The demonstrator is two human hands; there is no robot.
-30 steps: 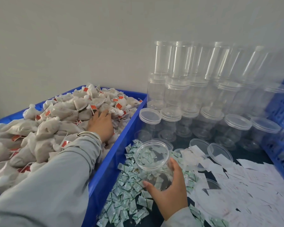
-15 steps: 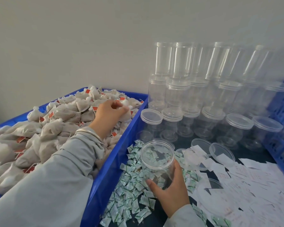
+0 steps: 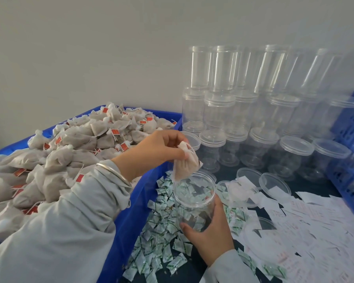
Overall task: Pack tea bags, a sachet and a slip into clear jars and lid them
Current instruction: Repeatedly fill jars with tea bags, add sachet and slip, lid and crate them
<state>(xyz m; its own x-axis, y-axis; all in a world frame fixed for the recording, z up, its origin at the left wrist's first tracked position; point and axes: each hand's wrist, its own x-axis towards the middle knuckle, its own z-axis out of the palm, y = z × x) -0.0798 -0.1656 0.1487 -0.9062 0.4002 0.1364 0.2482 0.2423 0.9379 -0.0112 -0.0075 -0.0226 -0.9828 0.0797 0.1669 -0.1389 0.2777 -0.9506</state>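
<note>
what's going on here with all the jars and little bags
A person is packing tea bags into clear jars. The left hand pinches a tea bag just above the mouth of an open jar, which the right hand grips over a heap of sachets. The bag is not yet inside. Paper slips lie to the right.

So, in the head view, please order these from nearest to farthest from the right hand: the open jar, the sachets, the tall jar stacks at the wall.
From the right hand:
1. Open jar: held in that hand, just above it.
2. Sachets: loose heap beside the hand, to its left.
3. Tall jar stacks: far back against the wall.
</note>
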